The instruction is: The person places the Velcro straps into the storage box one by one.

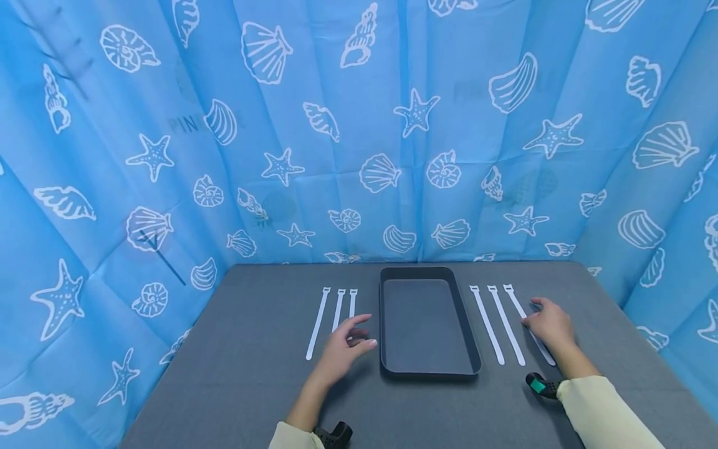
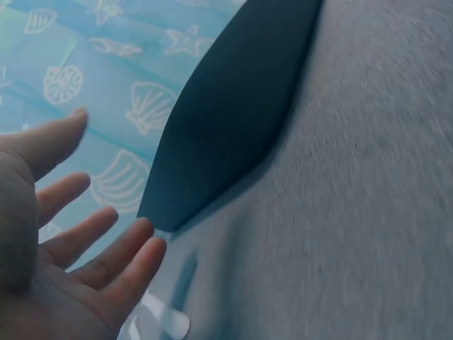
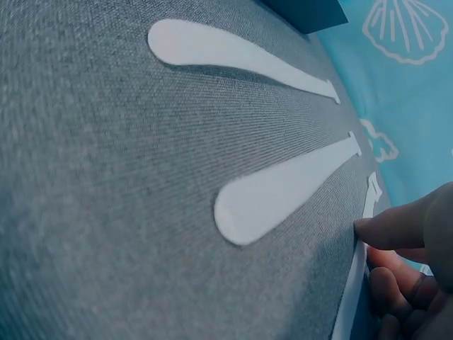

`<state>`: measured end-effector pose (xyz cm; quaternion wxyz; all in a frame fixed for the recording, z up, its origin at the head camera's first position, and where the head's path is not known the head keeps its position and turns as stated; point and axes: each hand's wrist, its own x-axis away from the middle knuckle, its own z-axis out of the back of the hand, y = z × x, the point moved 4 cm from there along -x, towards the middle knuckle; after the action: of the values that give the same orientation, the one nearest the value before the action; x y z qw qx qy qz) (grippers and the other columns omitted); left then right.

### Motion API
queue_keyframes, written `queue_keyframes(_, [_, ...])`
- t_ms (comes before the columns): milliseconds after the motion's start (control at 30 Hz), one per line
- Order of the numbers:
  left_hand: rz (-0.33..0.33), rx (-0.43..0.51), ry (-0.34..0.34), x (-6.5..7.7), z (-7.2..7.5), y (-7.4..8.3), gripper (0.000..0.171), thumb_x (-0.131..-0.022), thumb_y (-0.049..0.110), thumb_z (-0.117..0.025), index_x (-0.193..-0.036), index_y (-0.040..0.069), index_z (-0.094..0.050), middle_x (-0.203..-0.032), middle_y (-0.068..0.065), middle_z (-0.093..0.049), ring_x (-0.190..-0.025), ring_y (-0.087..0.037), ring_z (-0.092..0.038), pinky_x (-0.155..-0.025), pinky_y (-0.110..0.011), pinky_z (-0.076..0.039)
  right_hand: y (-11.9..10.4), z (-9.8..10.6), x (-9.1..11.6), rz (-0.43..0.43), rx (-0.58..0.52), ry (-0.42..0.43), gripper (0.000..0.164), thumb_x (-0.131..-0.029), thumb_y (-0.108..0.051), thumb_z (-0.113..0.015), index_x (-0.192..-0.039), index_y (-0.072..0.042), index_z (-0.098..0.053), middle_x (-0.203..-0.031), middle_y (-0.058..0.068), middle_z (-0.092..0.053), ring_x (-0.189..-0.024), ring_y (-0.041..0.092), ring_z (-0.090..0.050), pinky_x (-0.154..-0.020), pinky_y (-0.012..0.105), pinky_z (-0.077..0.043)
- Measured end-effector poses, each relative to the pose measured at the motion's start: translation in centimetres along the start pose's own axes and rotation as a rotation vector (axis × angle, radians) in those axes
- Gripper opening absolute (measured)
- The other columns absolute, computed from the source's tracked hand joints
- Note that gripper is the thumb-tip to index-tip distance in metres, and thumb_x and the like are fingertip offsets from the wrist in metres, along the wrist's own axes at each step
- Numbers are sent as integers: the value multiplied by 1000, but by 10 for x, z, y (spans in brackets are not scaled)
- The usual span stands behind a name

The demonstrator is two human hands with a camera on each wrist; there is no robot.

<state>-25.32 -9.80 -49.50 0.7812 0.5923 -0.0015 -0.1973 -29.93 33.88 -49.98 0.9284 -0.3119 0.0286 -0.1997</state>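
Near the middle of the table lies a dark rectangular tray (image 1: 430, 375). To its right are three white cable straps with slotted heads: a left one (image 1: 487, 324), a middle one (image 1: 507, 325) and a rightmost one (image 1: 545, 352). My right hand (image 1: 552, 325) pinches the rightmost strap between thumb and fingers, partway along its length; the strap (image 3: 348, 301) still lies along the cloth. Left of the tray are three similar straps (image 1: 317, 324), the inner ones partly hidden by my left hand (image 1: 338, 354). That hand hovers beside the tray's left wall, fingers spread and holding nothing.
A grey cloth (image 1: 235, 374) covers the table. Behind it and along both sides hangs a blue curtain (image 1: 336, 162) with white shell and starfish prints. Each wrist wears a black camera band, the right band (image 1: 540, 385) bearing a green patch.
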Motion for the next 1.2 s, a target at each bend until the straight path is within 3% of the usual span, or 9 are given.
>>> queue_keyframes(233, [80, 10, -60, -9, -15, -6, 63, -86, 17, -75, -143, 9, -47, -142, -13, -45, -116, -31, -55, -91, -35, -51, -5, 0, 3, -50, -3, 25, 52, -88, 2, -61, -135, 11, -42, -137, 38, -38, -124, 55, -35, -99, 63, -33])
queue_keyframes(467, [184, -47, -100, -13, -21, -14, 65, -84, 21, -77, -142, 18, -49, -142, -7, -45, -110, -22, -57, -83, -37, -53, -8, -2, 6, -85, -8, 64, 51, -88, 0, -59, -135, 10, -43, -138, 37, -39, -124, 54, -36, -99, 62, -33])
queue_keyframes(867, [212, 2, -146, -16, -20, -20, 67, -84, 21, -77, -144, 19, -47, -145, -6, -44, -112, -24, -57, -85, -42, -51, -6, -6, 7, -87, -32, 85, 51, -90, 2, -54, -139, 6, -43, -141, 35, -38, -125, 53, -36, -100, 62, -33])
queue_keyframes(1000, [206, 35, -155, -15, -20, -21, 68, -84, 19, -77, -145, 19, -47, -145, -7, -43, -112, -25, -56, -86, -42, -51, -7, -5, 9, -2, -15, 88, 50, -88, 6, -55, -137, 5, -46, -113, 29, -57, -93, 42, -55, -80, 54, -43])
queue_keyframes(1100, [206, 49, -160, -14, -20, -22, 68, -85, 18, -77, -145, 20, -46, -145, -7, -43, -113, -25, -56, -86, -41, -52, -6, -3, 9, 79, 6, 67, 50, -86, 6, -59, -134, 5, -48, -86, 20, -56, -70, 27, -50, -64, 43, -39])
queue_keyframes(1200, [206, 59, -163, -15, -20, -24, 69, -85, 16, -76, -146, 20, -45, -145, -8, -43, -113, -26, -56, -87, -41, -52, -5, -2, 8, 132, 23, 35, 50, -86, 5, -62, -134, 5, -49, -84, 17, -55, -70, 27, -50, -63, 40, -39])
